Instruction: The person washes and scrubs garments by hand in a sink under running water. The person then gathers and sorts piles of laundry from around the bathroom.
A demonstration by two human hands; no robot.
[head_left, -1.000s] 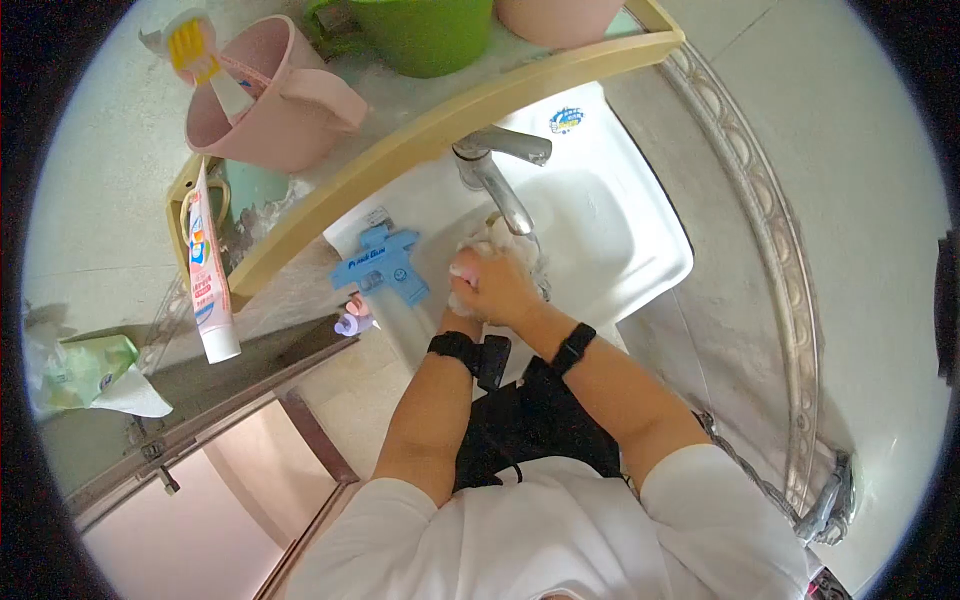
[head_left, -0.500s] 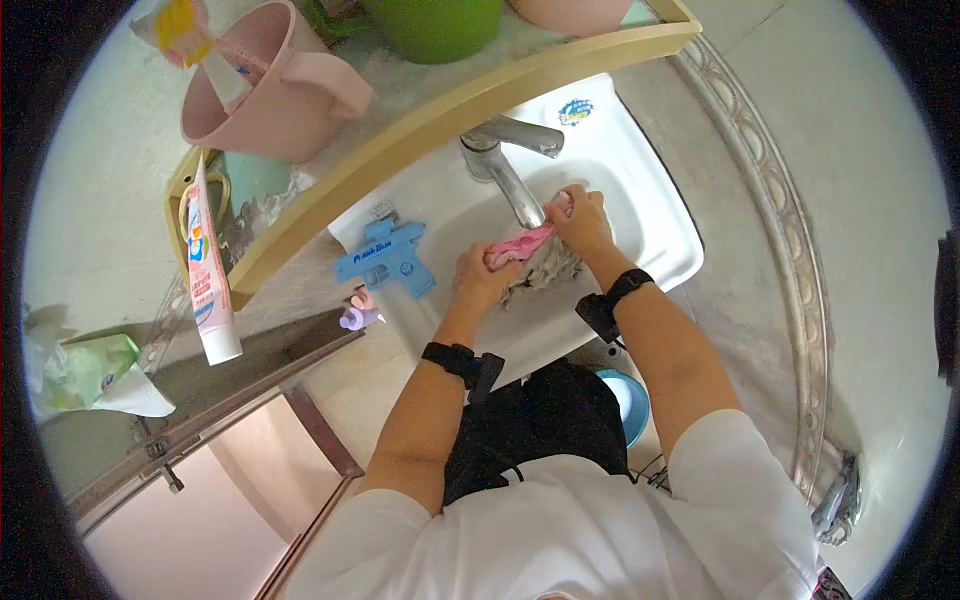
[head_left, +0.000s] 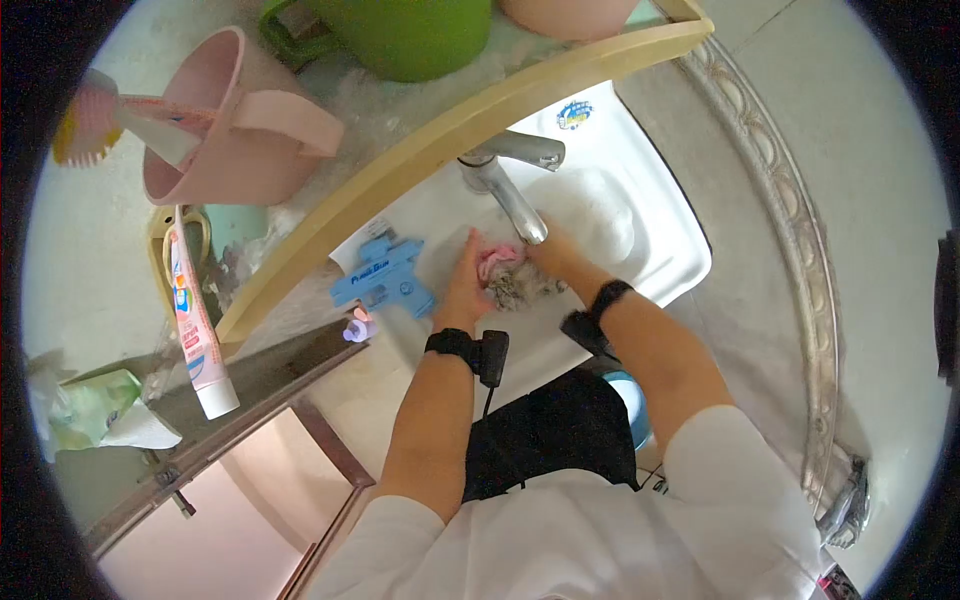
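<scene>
Pink cloth point(head_left: 497, 262) lies soft and bunched in the glossy white sink point(head_left: 655, 205). At the far left is a crinkled green-and-white soft pack point(head_left: 95, 410), with a thin white sheet poking out. Beside it a smooth pink-and-white toothpaste tube point(head_left: 198, 320) tilts, white cap lowest. Above stands a matte pink mug point(head_left: 235, 150) with a broad flat handle, a brush point(head_left: 170, 150) leaning inside. Next, the pale yellow shelf edge point(head_left: 380, 195) runs in a long curve. Under it sits a flat blue gun-shaped piece point(head_left: 380, 280) with dark lettering, near a small purple-and-pink object point(head_left: 359, 326).

Then comes the left hand point(head_left: 464, 288), fingers together and fairly straight, its inner side against the cloth; I cannot tell whether it grips. Just below the cloth is a rough, mottled grey mass point(head_left: 518, 288), too blurred to identify. Above, the shiny metal faucet point(head_left: 512, 200) slants down, its rounded spout overlapping the right hand point(head_left: 556, 250). That hand is smeared and partly hidden, close to the cloth's right side; how far open it is, or what it holds, I cannot tell.
</scene>
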